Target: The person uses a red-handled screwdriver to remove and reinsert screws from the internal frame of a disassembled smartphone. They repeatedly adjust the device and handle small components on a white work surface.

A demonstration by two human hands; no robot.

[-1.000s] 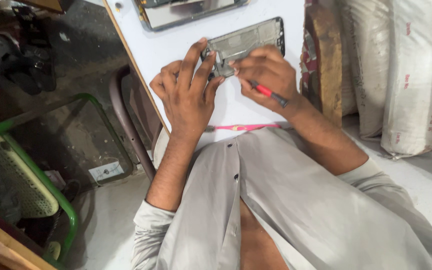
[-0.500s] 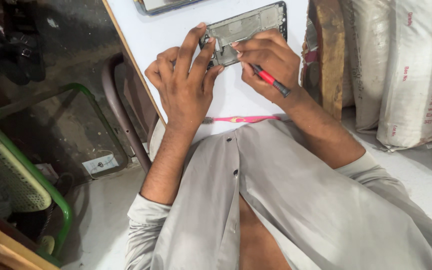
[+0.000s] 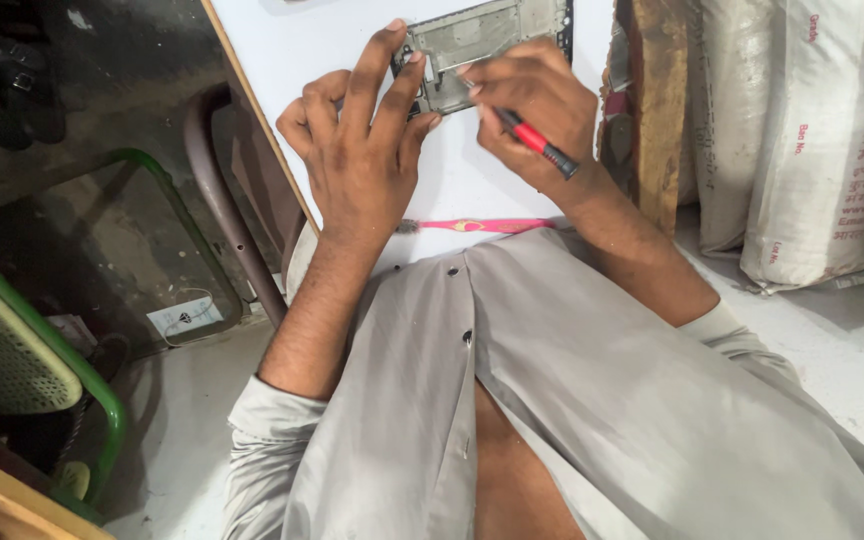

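A grey phone frame (image 3: 487,40), opened and without its back, lies on the white table (image 3: 297,50). My left hand (image 3: 360,150) rests on the table with its fingertips pressing the frame's left end. My right hand (image 3: 532,105) grips a small red and black screwdriver (image 3: 537,143), its tip hidden under my fingers over the frame's middle.
A pink tool (image 3: 482,226) lies on the table near my chest. A wooden post (image 3: 652,110) and white sacks (image 3: 812,140) stand at the right. A green-framed chair (image 3: 62,350) and a dark tube frame (image 3: 222,200) are at the left, on the floor.
The view has shifted, so the table and the phone frame sit higher in the picture. Both hands stay on the frame, the right one still holding the screwdriver.
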